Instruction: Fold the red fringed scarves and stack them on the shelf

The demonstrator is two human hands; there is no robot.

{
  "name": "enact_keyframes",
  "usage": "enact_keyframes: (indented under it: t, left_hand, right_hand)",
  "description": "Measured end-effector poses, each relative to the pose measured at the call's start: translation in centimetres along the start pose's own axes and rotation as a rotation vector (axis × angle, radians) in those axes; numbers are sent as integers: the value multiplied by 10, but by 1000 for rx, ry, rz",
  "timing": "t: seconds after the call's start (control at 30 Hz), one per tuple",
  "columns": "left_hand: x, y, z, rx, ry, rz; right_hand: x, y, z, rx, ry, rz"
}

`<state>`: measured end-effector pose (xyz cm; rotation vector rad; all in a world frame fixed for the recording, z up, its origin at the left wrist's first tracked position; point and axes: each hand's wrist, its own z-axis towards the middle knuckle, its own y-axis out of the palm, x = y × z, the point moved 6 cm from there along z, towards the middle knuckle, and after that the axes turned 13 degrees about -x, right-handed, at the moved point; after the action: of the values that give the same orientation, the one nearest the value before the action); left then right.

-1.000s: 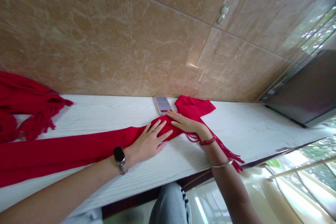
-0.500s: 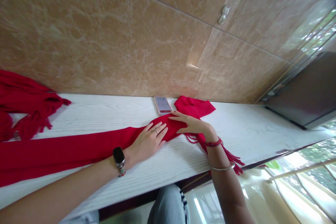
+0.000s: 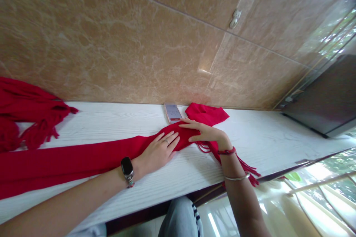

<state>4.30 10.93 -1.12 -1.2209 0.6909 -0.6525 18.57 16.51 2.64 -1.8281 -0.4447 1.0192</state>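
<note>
A long red scarf (image 3: 91, 160) stretches along the white table from the left edge of the view to a folded-over part at the right, with fringe hanging near the front edge. My left hand (image 3: 157, 152) lies flat on it, fingers stretched out, a ring and a watch on that arm. Just to the right, my right hand (image 3: 204, 132) rests on the cloth, its fingers spread and pointing left. A bracelet and a bangle circle the right wrist and forearm. The cloth under both palms is hidden.
A phone (image 3: 172, 113) lies behind the scarf against the tiled wall (image 3: 125, 44). More red fringed cloth (image 3: 30, 109) is heaped at the far left. A dark grey appliance or box (image 3: 322, 96) stands at the right end of the white table (image 3: 258, 129). My knee is below the front edge.
The view has shifted very slightly, moving everything a little right and down. Both hands keep almost the same place on the scarf.
</note>
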Motion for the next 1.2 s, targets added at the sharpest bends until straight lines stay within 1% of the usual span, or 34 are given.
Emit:
enact_keyframes:
  t: [0.1,0.17,0.27,0.33,0.43,0.5,0.53,0.6,0.67,0.77,0.87,0.97,1.1,1.2]
  left_hand:
    - [1,0,0,-3,1,-9]
    - [1,0,-1,-17,-6,-18]
    - [-1,-4,-5,-61,-33,-28]
    - [-8,-10,-13,-96,-73,-37]
    - [-28,-22,-37,-145,-156,-54]
    - [-44,-28,-62,-173,-211,-56]
    - [-52,-30,-76,-190,-237,-53]
    - [-68,-29,-105,-239,-288,-51]
    - [-81,-24,-133,-288,-333,-55]
    - [-97,-15,-164,-318,-397,-75]
    - [-106,-9,-182,-332,-454,-69]
    - [-108,-8,-190,-351,-507,-33]
    - [-105,-10,-196,-367,-608,-25]
    - [-102,-12,-196,-383,-634,-38]
  right_hand:
    - [1,5,4,-44,37,-21]
    - [0,4,3,-34,18,-9]
    - [-5,-4,-2,71,-60,12]
    - [-8,-11,-3,154,-101,17]
    - [-20,-18,4,218,-129,-19]
    - [-36,-18,16,202,-150,-77]
    - [-48,-17,23,172,-169,-109]
    - [-74,-9,42,78,-218,-164]
    - [-97,5,63,-41,-254,-203]
    - [-117,31,94,-172,-251,-243]
    - [-119,56,116,-221,-238,-250]
    - [-114,74,124,-191,-244,-253]
    - [-108,82,121,-132,-270,-251]
    - [-107,83,120,-146,-283,-245]
